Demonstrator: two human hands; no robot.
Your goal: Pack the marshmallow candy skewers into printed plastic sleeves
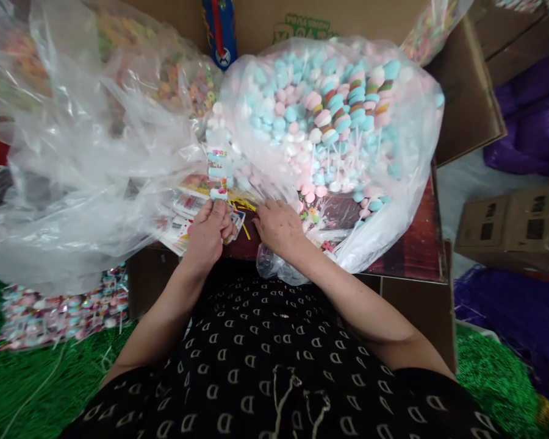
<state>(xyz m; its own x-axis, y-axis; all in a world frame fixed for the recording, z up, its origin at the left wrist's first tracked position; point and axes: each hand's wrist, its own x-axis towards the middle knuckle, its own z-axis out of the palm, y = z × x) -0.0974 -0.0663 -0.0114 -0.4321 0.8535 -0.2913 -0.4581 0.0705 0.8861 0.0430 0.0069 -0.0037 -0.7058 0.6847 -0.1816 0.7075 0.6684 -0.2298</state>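
My left hand (210,228) is closed on the lower end of a small clear packet (218,174) with pastel candy inside, which points up away from me. My right hand (280,224) lies palm down beside yellow twist ties (243,206), its fingers bent; whether it grips one is hidden. Printed sheets (176,222) lie at the left of my left hand. Beyond my right hand, a large clear bag (421,140) holds pink, blue and white candies, with several candy skewers (333,113) on top.
Clear bags of colourful ring candies (183,85) fill the left. A cardboard box (515,225) stands at the right. Packed candy sticks (68,314) lie at the lower left over green shredded material (41,387). A blue tube (220,36) stands at the back.
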